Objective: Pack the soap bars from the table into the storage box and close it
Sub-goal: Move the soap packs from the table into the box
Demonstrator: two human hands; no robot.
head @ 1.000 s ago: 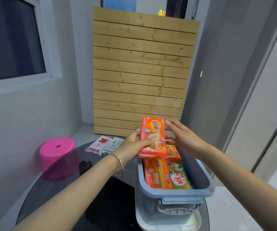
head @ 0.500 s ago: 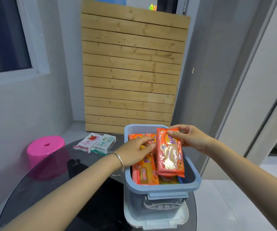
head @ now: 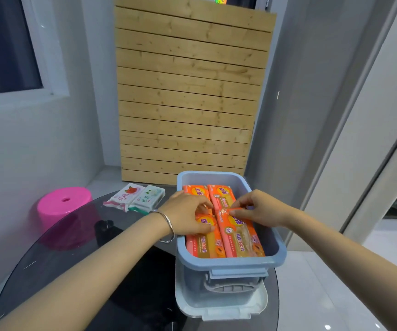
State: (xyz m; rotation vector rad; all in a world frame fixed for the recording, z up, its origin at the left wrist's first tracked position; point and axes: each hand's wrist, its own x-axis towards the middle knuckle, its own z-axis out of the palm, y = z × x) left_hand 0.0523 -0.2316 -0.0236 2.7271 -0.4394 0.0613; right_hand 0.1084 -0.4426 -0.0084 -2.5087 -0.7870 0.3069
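Head view: both hands are inside the blue storage box (head: 275, 244).
Change: a second ago the orange soap pack (head: 239, 232) was held upright above the box; it now lies flat in the top layer.
Right hand (head: 259, 207): fingertips pinch that pack's far end.
Left hand (head: 188, 215): fingers spread, pressing the neighbouring pack (head: 203, 244), gripping nothing.
Left to pack: two white soap bars (head: 136, 198) on the tabletop (head: 78, 247).
Lid (head: 221, 304): under the box, so closing is not yet begun.
Room: dark round glass tabletop, pink stool (head: 61, 206), slatted wooden panel (head: 188, 91).

A: Legible print, mid-frame?
B: Orange soap packs (head: 239, 237) carry purple and white Chinese characters, too blurred to read. Two white packs (head: 134, 198), left of centre: red and green characters, also unreadable.
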